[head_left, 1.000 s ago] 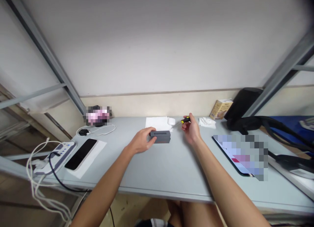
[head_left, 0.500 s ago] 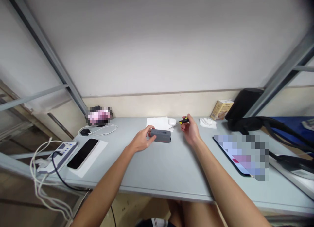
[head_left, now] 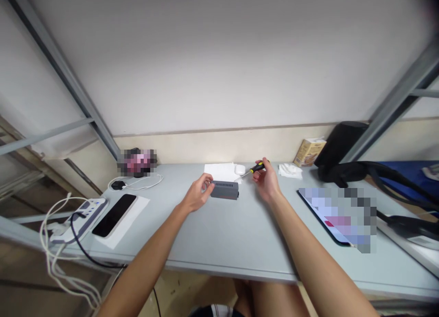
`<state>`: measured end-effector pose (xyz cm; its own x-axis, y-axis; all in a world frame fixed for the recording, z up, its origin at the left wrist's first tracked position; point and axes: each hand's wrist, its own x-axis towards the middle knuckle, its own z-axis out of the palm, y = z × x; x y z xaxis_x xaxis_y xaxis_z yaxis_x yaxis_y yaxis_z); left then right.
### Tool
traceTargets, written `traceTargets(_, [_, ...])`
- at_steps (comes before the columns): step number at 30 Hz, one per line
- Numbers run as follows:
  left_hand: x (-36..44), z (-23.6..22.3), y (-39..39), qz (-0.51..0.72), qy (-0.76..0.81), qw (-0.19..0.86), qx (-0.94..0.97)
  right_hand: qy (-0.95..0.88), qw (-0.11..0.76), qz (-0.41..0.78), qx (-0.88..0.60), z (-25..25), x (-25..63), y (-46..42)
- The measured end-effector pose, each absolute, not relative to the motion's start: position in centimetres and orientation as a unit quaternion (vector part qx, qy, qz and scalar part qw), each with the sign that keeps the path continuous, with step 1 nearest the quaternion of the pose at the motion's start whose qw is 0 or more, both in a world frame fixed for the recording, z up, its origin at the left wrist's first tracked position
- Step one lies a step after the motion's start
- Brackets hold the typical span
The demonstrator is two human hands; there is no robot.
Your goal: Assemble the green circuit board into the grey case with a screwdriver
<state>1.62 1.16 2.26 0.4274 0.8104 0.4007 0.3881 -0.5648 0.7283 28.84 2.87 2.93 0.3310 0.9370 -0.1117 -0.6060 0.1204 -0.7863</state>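
Note:
A dark grey oblong box (head_left: 224,190) with a row of slots along its top lies on the desk (head_left: 233,234). At its left end is my left hand (head_left: 199,193), thumb and fingers curled around the end corner. A small black knob-like part sticks out at the box's right end. My right hand (head_left: 265,182) grips a screwdriver (head_left: 258,167) by its black and yellow handle. Its thin shaft points left and down, above and behind the box's right end, apart from it as far as I can see.
White paper (head_left: 219,171) and a white case (head_left: 239,169) lie behind the box. Crumpled tissue (head_left: 290,171), a carton (head_left: 309,152) and a tablet (head_left: 325,221) are rightward. Leftward are a phone (head_left: 115,215), a power strip (head_left: 80,221) and cables.
My left hand has drawn back slightly left along the box, its thumb and fingertips closer together. The box and the screwdriver in my right hand have hardly moved.

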Motion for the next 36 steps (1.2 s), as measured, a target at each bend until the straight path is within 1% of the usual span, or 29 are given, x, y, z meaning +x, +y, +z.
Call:
traceTargets(15, [1.79,2.98,0.56,0.389,0.348,0.19,0.832,-0.206,0.713,0.54,-0.397,3.09,28.67,2.71])
traceTargets(36, [1.85,3.05,0.38,0.367,0.383,0.226,0.817,-0.224,0.708,0.544,-0.391,2.71,29.11,2.84])
